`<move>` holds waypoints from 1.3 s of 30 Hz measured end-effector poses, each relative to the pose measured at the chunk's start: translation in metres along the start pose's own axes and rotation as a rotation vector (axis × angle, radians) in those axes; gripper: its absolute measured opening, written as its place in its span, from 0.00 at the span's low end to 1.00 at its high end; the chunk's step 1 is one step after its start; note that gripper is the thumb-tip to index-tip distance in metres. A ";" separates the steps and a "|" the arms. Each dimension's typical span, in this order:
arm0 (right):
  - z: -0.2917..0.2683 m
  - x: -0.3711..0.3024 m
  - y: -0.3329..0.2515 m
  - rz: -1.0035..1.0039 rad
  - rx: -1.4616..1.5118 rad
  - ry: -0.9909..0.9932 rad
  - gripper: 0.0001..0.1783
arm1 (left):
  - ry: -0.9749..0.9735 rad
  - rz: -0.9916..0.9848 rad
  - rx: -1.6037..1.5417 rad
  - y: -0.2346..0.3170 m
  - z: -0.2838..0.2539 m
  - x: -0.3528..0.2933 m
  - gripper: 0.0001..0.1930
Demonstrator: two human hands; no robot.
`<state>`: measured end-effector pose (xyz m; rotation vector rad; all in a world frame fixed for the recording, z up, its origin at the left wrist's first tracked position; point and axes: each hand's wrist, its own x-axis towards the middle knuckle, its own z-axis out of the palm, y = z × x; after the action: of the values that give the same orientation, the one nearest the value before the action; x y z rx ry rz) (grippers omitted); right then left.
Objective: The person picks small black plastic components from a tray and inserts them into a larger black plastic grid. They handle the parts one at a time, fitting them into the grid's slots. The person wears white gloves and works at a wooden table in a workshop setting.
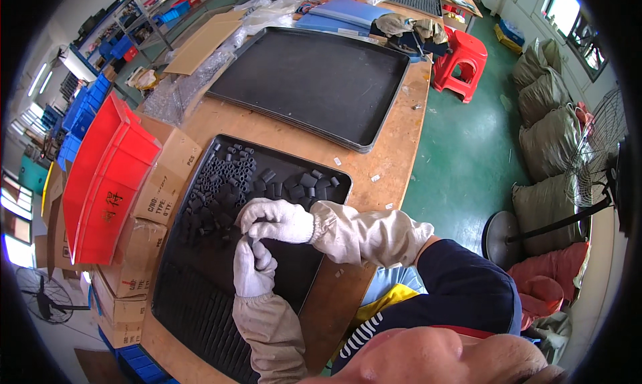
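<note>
My right hand [279, 221], in a white glove, comes in from the right with its fingers pinched. Just below it, my left hand [253, 269], gloved too, points upward with thumb and fingers closed. Their fingertips meet over the black tray [294, 275] around a small dark piece [250, 239], mostly hidden by the gloves. Loose short black tubes [231, 170] are heaped at the tray's far end, some standing on end. Wider black pieces [294, 189] lie beside them, near my right hand. Long rows of black pieces [200, 317] fill the tray's near left part.
A stack of larger black trays [314, 76] lies farther back on the wooden table [391, 163]. Red bins [110, 183] rest on cardboard boxes [164, 183] along the left edge. To the right are a red stool [461, 63], a standing fan [505, 240] and stuffed sacks [552, 143].
</note>
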<state>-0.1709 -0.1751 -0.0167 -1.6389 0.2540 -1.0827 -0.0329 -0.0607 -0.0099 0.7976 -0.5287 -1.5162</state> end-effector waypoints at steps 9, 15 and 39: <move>-0.006 0.001 -0.005 -0.043 -0.138 -0.160 0.06 | -0.003 -0.013 0.085 0.003 -0.007 0.001 0.17; -0.011 0.001 -0.012 0.136 -0.020 -0.020 0.10 | 0.045 0.121 0.120 0.013 -0.011 0.001 0.19; -0.104 0.101 0.038 0.159 -1.359 -0.305 0.15 | 0.070 0.161 -0.145 0.008 -0.060 0.013 0.16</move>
<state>-0.1793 -0.3237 0.0009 -2.8518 1.0490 -0.4463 0.0179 -0.0666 -0.0450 0.6770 -0.4151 -1.3569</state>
